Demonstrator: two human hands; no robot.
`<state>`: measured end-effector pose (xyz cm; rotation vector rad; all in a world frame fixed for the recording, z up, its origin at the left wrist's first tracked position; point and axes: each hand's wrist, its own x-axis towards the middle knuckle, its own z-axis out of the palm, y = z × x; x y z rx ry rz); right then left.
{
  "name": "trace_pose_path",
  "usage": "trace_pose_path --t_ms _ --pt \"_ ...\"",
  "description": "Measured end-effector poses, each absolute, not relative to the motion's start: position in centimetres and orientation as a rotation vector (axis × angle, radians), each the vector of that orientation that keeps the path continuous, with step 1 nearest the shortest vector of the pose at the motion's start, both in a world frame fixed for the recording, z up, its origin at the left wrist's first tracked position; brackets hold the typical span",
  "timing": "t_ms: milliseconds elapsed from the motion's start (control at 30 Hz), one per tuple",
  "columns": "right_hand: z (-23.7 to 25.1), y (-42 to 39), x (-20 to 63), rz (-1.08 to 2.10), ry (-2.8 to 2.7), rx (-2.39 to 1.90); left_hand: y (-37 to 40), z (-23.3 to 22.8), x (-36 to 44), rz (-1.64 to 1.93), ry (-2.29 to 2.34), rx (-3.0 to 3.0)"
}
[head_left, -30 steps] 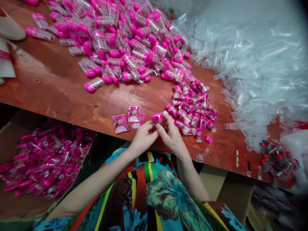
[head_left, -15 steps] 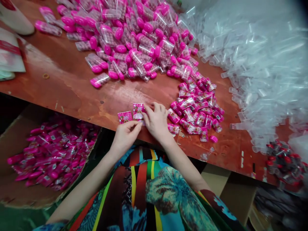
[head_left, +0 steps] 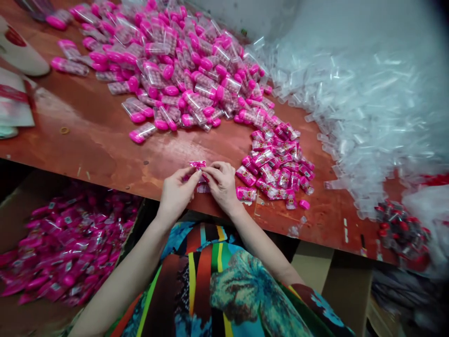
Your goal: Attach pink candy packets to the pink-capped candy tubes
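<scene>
Hands meet at the near edge of the red table (head_left: 105, 140), the left hand (head_left: 175, 192) and right hand (head_left: 221, 185) both pinching one small pink packet (head_left: 197, 164) between fingertips, near a pile of wrapped pink tubes (head_left: 277, 164).

Bare table (head_left: 98, 140) left of hands; pink tube heap (head_left: 175, 75) blocks far side.

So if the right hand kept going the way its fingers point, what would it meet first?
The right hand points leftward, so it would first meet the pink sticker pinched between both hands, then the left hand fingertips. Depth is uncertain, but they look almost touching.
</scene>
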<state>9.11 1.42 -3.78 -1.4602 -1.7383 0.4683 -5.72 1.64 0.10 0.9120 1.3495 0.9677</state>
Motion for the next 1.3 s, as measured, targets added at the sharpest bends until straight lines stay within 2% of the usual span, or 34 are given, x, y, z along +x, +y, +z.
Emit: trace_pose_path --t_ms 167,333,633,733,967,1100,1300 --pt "-3.1 1.2 9.3 0.901 -1.382 -1.355 2.4 0.4 -4.5 0.935 1.052 0.643" --pt "-2.3 1.3 10.1 0.952 -1.326 -1.340 2.2 0.3 -4.0 0.927 1.064 0.691" --pt "-3.0 1.1 9.2 1.344 -0.824 -1.229 2.3 0.0 -3.0 0.997 0.979 0.476" --pt "-2.7 1.2 9.4 1.297 -0.844 -1.288 2.3 0.1 -3.1 0.943 1.006 0.514" --pt "-1.5 2.6 10.9 1.059 -1.279 -1.368 3.7 -0.5 -4.0 0.916 1.254 0.846" --pt "-1.6 3.4 10.5 1.151 -1.043 -1.384 4.5 -0.1 -2.9 0.896 1.169 0.748" --pt "-1.5 3.6 10.2 0.980 -1.136 -1.411 5.4 0.5 -1.7 0.840 1.067 0.529"
